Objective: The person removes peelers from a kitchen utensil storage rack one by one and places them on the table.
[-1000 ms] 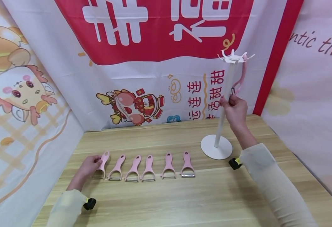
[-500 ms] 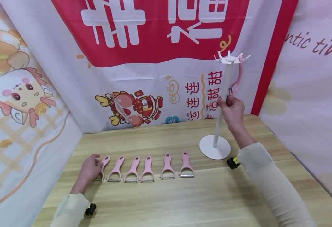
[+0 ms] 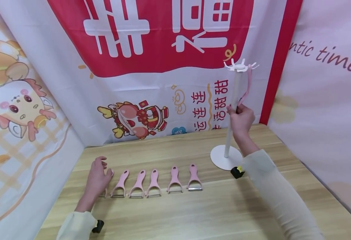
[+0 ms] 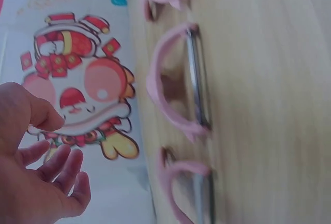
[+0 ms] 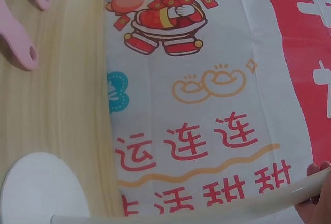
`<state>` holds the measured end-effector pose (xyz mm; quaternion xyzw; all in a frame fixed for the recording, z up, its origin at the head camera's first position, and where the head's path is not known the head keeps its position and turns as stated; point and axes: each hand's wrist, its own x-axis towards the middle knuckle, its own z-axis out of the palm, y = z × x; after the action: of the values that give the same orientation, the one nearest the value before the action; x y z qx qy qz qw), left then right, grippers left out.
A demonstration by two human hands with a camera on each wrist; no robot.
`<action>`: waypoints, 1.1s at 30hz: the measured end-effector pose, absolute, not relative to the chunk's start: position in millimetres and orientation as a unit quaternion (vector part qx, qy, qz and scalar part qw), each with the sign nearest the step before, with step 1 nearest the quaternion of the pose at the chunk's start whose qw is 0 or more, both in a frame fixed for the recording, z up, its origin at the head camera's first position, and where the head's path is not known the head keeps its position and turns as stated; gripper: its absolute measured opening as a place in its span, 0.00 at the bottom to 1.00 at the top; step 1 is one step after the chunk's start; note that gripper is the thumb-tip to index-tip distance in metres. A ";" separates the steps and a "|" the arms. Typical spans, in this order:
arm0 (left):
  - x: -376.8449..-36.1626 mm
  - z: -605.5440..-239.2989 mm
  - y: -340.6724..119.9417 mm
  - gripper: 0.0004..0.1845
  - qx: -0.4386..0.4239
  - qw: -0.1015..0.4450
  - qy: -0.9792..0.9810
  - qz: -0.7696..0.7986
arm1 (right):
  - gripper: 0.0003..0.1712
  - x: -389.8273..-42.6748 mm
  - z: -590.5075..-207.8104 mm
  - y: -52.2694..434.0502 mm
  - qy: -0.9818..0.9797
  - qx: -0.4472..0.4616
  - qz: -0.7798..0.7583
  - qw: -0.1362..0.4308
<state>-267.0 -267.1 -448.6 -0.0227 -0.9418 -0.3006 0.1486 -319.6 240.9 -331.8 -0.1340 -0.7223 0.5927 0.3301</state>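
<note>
My right hand grips the pole of a white hook stand at the right of the table. From one hook at its top hangs a pink Y-shaped peeler, its lower end close by my right fingers. In the right wrist view, part of the hand shows at the pole's far end. My left hand is over the leftmost peeler, partly hiding it. In the left wrist view, that hand has loosely bent, spread fingers with nothing between them.
Several more pink peelers lie in a row on the wooden table, handles pointing away. The stand's round white base rests on the table to the right of the row. A printed cloth hangs along the back.
My left hand has let go of the leftmost peeler and risen, fingers opening. My right hand still holds the stand's pole. The head view has shifted slightly.
</note>
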 end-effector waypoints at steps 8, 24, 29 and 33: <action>-264.8 -434.9 -241.7 0.23 -0.077 0.183 -0.930 -0.309 | 0.24 -319.8 -338.4 264.5 -0.738 -0.047 0.616 0.272; -261.6 -409.2 -176.5 0.16 -0.195 0.162 -0.919 -0.301 | 0.17 -325.0 -332.0 295.2 -0.813 0.069 0.554 0.167; -260.9 -406.0 -172.5 0.16 -0.195 0.159 -0.919 -0.305 | 0.18 -321.5 -333.6 290.6 -0.816 0.042 0.544 0.191; -260.7 -404.4 -172.3 0.16 -0.194 0.153 -0.918 -0.310 | 0.17 -319.5 -334.2 287.4 -0.821 0.014 0.525 0.222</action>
<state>-260.7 -172.3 -404.4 -0.1943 -0.9180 -0.3101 0.1527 -319.5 287.4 -334.2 0.0141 -0.8212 0.5254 0.2221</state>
